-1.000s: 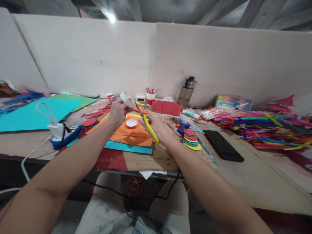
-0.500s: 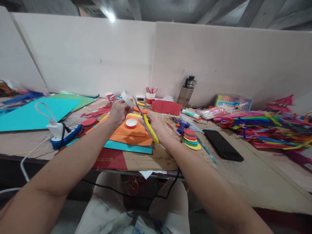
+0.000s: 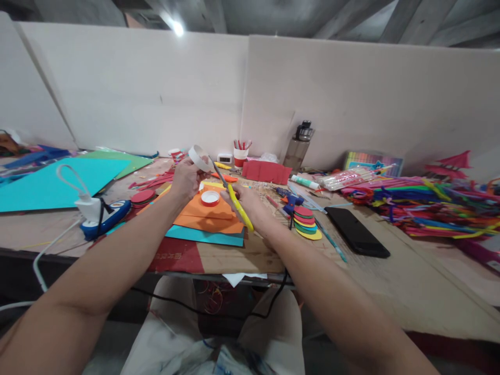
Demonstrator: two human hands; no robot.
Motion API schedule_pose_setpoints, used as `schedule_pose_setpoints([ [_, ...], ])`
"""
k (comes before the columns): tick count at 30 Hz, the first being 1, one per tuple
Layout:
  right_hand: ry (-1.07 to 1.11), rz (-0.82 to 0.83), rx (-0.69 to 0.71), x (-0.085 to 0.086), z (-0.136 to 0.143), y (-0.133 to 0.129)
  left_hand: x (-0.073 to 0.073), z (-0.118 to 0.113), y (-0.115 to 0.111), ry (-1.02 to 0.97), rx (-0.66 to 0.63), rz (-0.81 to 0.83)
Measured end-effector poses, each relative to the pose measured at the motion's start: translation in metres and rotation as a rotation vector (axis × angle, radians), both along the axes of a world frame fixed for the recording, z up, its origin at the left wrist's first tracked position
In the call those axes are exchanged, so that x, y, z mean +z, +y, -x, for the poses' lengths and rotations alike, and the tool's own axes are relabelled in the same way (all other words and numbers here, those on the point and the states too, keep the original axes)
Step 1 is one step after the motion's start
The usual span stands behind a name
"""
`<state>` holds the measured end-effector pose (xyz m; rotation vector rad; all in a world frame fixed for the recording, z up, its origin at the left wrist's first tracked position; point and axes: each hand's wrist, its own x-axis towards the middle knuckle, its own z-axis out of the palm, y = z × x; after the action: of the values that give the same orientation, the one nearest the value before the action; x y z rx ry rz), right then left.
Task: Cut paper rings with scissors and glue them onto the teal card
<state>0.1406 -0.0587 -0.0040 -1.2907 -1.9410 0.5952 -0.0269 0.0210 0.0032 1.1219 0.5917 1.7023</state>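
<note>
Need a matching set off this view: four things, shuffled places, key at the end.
Things:
1. scissors
2. white loop
3. phone
4. bottle

Places:
A. upright near the wall
B. in the right hand
C. flat on the cardboard
D. in the left hand

Right pairs: 1-B, 2-D, 3-C, 4-A

Your one view looks from your head, forward and down over the table point(image 3: 410, 281) at your hands.
</note>
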Motion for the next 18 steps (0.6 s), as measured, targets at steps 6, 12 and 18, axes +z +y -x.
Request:
schedule_pose_setpoints([
  [6, -0.053, -0.074, 0.004, -0.0003, -0.0019, -0.0009, -0.0008, -0.0042, -0.0018, 0.026, -0.056, 0.04],
  [12, -0.048, -0.073, 0.005, -0.0004, -0.0019, -0.0014, -0.0008, -0.0044, -0.0026, 0.058, -0.111, 0.044],
  [18, -0.014, -0.058, 0.002, -0.003, -0.0008, 0.0008, -0.0007, -0.0033, -0.002, 0.054, -0.132, 0.05],
])
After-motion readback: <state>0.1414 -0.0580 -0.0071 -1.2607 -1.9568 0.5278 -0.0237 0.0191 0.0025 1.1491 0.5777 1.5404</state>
